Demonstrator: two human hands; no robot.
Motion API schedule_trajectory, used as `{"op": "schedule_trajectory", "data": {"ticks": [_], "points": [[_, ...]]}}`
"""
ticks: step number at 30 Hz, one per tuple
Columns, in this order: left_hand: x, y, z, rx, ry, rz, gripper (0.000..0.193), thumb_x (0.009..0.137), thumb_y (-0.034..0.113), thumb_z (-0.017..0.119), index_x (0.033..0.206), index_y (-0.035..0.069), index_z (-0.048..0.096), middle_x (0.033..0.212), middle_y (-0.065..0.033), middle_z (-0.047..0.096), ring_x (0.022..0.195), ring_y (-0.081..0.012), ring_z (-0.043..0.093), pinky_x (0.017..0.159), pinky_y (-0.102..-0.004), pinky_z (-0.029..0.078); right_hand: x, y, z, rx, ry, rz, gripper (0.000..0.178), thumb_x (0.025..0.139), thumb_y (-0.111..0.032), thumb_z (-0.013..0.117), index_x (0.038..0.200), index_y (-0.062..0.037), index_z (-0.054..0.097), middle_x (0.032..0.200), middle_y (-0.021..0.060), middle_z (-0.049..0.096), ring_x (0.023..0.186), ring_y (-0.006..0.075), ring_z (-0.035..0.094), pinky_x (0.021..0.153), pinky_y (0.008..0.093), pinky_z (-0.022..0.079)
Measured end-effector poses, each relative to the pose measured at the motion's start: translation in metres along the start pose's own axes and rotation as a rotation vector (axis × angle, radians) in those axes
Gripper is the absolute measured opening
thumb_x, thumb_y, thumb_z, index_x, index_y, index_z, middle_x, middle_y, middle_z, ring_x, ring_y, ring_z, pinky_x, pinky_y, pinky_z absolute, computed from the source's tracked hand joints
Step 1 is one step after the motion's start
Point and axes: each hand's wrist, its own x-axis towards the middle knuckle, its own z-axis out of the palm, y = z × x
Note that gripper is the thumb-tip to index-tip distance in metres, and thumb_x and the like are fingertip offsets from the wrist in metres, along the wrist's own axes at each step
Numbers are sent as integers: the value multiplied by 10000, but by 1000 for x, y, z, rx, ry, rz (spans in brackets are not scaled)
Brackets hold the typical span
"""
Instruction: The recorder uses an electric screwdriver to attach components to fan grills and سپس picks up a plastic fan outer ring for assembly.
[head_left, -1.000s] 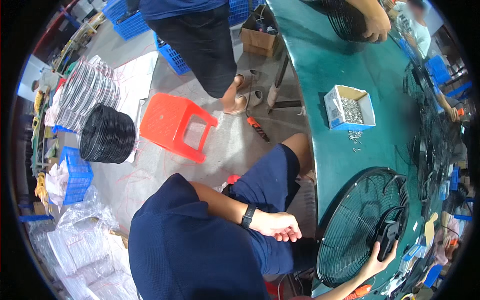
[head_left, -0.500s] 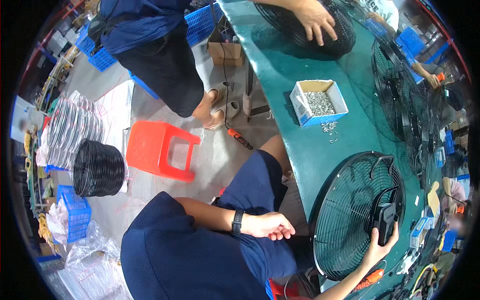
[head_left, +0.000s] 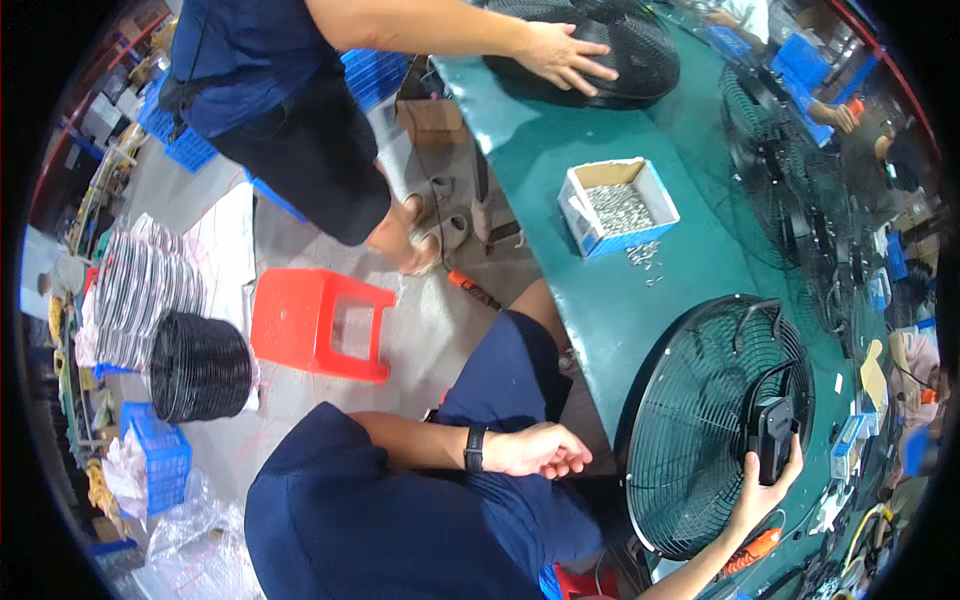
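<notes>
A round black fan with a wire-guard cage (head_left: 690, 400) stands tilted at the near edge of the green table. My right hand (head_left: 770, 485) grips the black box-shaped housing (head_left: 772, 435) at its centre, thumb on one side and fingers on the other. My left hand (head_left: 545, 450), with a black watch on the wrist, is held in front of my lap, left of the fan and apart from it. Its fingers are curled in; whatever may lie inside them is hidden. Beyond the fan sits an open carton of small silvery screws (head_left: 622, 208), with several spilled beside it.
A co-worker's hand (head_left: 570, 55) lies on another black fan (head_left: 630, 50) at the far end. More fan guards (head_left: 775, 170) line the table's right side. An orange-handled tool (head_left: 755, 548) lies near my right forearm. A red stool (head_left: 320, 322) stands on the floor at left.
My view has shifted slightly. The co-worker's hand has moved left over the far fan, and more of that arm shows. My right hand keeps its grip on the fan; my left stays curled.
</notes>
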Motion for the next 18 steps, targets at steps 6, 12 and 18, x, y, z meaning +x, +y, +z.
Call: {"op": "schedule_trajectory", "data": {"ticks": [6, 12, 18], "points": [[2, 2, -1, -45, 36, 41, 246, 862, 168, 477, 1000, 7, 601, 798, -35, 597, 653, -113, 527, 572, -242, 407, 1, 0, 0, 2, 5, 11, 609, 797, -220, 685, 1315, -15, 437, 1317, 126, 462, 1228, 246, 404, 1061, 366, 258], [13, -8, -7, -92, 57, 31, 244, 842, 167, 492, 995, 10, 599, 791, -33, 584, 629, -106, 507, 555, -236, 403, -3, 3, 1, 3, -3, 38, 617, 787, -220, 685, 1319, -26, 439, 1304, 118, 462, 1207, 253, 421, 1047, 373, 280], [21, 9, 3, 682, 125, 296, 239, 785, 164, 515, 795, -37, 643, 749, -124, 658, 586, -163, 604, 567, -302, 481, -6, 1, -3, -42, 12, 35, 589, 765, -192, 693, 1293, -41, 477, 1307, 126, 446, 1206, 263, 419, 1038, 382, 299]]}}
